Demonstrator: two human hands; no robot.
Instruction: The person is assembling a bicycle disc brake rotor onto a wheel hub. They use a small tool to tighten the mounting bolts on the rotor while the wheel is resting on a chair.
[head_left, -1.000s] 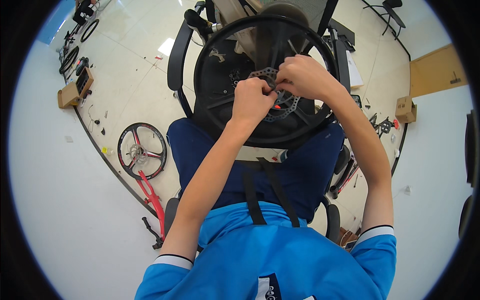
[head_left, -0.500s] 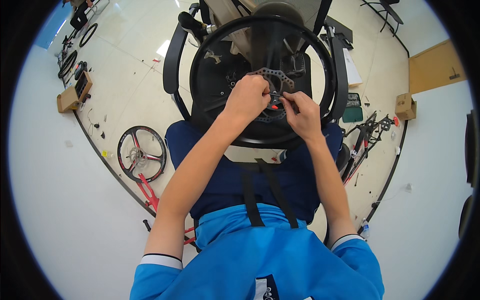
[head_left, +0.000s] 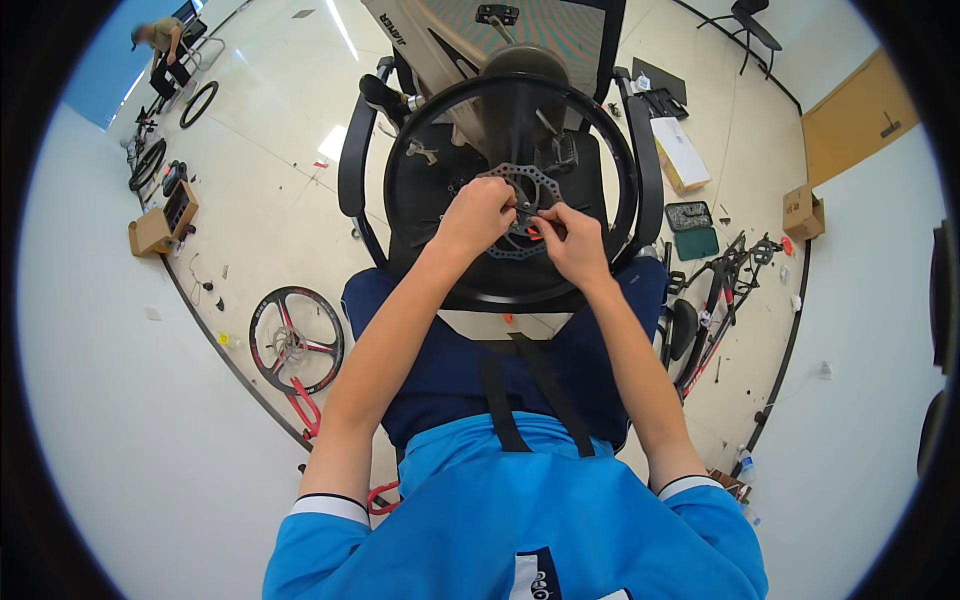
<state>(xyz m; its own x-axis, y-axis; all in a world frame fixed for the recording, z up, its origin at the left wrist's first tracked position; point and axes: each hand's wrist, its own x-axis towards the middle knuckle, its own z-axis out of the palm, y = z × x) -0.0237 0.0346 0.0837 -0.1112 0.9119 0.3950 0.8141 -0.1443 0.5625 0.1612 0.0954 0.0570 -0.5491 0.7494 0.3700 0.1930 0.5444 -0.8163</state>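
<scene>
A black bicycle wheel point(head_left: 626, 190) lies before me on a black office chair, its front edge over my thighs. At its hub sits a silver disc brake rotor point(head_left: 548, 186) with holes round its rim. My left hand point(head_left: 478, 214) is closed over the rotor's left side, and my right hand point(head_left: 574, 245) is pinched at its right. Between their fingertips runs a thin dark rod point(head_left: 525, 210), perhaps a hex key; the fingers hide most of it. Just beneath the fingers shows a small orange-red piece point(head_left: 535, 234). The hub is partly covered by my hands.
A grey bicycle frame point(head_left: 440, 50) leans on the chair point(head_left: 352, 170) behind the wheel. On the floor lie a spoked wheel with red accents point(head_left: 297, 340) at left, a green tool case point(head_left: 695, 242) and a red-black frame point(head_left: 715, 300) at right. Another person point(head_left: 165, 50) is far left.
My view has shifted, showing more of the far side. Both hands stay at the hub, the thin rod still between their fingers. The wheel remains on the chair.
</scene>
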